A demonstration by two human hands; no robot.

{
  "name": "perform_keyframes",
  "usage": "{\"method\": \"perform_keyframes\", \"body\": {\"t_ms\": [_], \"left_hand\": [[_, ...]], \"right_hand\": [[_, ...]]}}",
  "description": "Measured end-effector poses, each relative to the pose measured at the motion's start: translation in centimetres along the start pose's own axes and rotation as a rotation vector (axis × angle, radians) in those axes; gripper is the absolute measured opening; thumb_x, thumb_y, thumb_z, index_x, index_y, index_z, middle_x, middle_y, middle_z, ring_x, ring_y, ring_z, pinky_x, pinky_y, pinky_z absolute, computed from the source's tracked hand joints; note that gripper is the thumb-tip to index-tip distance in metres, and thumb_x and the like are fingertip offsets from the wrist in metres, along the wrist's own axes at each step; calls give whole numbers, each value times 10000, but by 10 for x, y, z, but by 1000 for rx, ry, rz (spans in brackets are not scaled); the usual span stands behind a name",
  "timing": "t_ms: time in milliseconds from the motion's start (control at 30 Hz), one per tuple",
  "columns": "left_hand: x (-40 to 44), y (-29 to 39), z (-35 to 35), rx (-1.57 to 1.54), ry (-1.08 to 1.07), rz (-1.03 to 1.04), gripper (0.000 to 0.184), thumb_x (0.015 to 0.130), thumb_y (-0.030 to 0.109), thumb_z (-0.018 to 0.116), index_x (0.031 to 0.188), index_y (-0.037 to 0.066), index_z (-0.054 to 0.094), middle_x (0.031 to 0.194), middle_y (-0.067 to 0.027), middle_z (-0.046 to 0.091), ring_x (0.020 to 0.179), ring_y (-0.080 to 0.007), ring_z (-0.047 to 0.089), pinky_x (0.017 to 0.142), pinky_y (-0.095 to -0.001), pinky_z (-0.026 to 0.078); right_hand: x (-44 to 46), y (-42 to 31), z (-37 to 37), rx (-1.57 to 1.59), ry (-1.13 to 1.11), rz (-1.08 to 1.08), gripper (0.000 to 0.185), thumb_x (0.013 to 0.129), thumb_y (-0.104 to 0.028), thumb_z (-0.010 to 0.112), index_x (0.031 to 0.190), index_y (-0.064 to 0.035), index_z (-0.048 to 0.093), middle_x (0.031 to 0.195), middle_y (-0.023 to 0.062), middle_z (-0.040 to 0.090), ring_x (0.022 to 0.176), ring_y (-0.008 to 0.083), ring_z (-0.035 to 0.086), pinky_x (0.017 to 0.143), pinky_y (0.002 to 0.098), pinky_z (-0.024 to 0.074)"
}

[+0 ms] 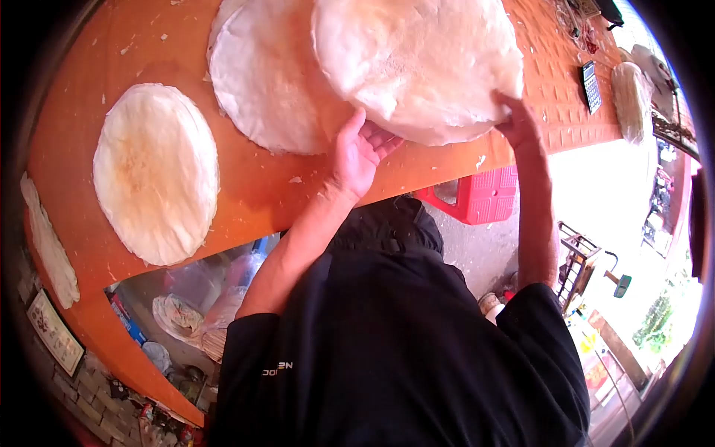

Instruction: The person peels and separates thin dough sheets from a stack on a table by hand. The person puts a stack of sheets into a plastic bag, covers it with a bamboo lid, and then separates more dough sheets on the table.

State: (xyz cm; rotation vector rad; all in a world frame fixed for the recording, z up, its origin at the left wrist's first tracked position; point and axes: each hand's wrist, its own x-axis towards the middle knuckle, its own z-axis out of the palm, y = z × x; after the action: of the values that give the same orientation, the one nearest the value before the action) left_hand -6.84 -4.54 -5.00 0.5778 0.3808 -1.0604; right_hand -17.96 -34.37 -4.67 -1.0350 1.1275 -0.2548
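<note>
A large, pale, round flatbread-like sheet (pixel 417 63) with uneven browned patches lies under my hands at the top middle. My right hand (pixel 521 127) pinches its lower right edge. My left hand (pixel 359 158) is palm up at its lower left edge, with the thumb raised against the rim and the fingers loosely apart. Whether those fingertips reach under the sheet, I cannot tell. Partly covered by this sheet is a second round sheet (pixel 268 89). Farther left, a smaller-looking stack of round sheets (pixel 156 175) rests flat on the orange table (pixel 253 201).
A folded pale sheet (pixel 52 242) lies at the table's far left edge. On the right are a calculator (pixel 590 87) and a plastic-wrapped bundle (pixel 631 102). Below the table stand a red plastic stool (pixel 484 197) and plastic bags (pixel 197 287). Crumbs dot the tabletop.
</note>
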Motion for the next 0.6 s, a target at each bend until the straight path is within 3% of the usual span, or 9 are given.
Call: {"method": "perform_keyframes", "body": {"t_ms": [100,300,400,467,500,567,600], "left_hand": [[1,0,2,12,5,14,457,896,384,533,1216,63,473,1172,-91,540,1066,-259,531,926,-423,436],[12,-3,23,211,117,82,426,833,231,654,1194,57,508,1099,-90,572,975,-216,576,806,-373,518],[8,-2,35,296,215,122,379,764,81,637,1125,12,543,1052,-99,605,932,-215,615,749,-361,551],[2,-8,32,362,171,140,377,761,87,644,1117,13,548,1048,-100,607,926,-216,621,750,-355,554],[-1,-11,29,426,130,155,375,757,94,651,1109,14,553,1045,-102,609,921,-218,627,750,-350,557],[-6,-13,24,434,122,180,349,752,74,627,1090,14,563,1029,-99,615,896,-213,635,738,-334,559],[-7,-13,20,350,115,130,348,751,62,608,1092,9,562,1020,-94,617,897,-210,634,737,-329,559]], "right_hand": [[-8,12,-5,-89,82,-48,350,746,-143,708,1037,27,611,897,95,637,740,220,644,640,355,550],[-36,7,1,-266,218,-34,325,740,-190,713,975,15,623,808,64,625,635,168,600,580,294,506],[-52,16,-3,-288,221,-66,311,741,-226,709,938,2,632,758,41,601,577,130,542,523,247,428],[-62,23,-12,-327,237,-74,293,734,-238,714,906,-14,637,738,23,586,541,104,488,478,220,337],[-70,26,-15,-318,219,-86,301,736,-224,708,931,-9,627,763,22,592,554,102,520,495,222,388],[-80,35,-15,-254,195,-51,361,766,-300,678,1038,-72,611,890,31,614,742,128,593,621,275,487],[-76,39,-19,-252,190,-56,361,766,-300,678,1038,-72,611,890,31,614,742,128,593,621,275,487]]}}
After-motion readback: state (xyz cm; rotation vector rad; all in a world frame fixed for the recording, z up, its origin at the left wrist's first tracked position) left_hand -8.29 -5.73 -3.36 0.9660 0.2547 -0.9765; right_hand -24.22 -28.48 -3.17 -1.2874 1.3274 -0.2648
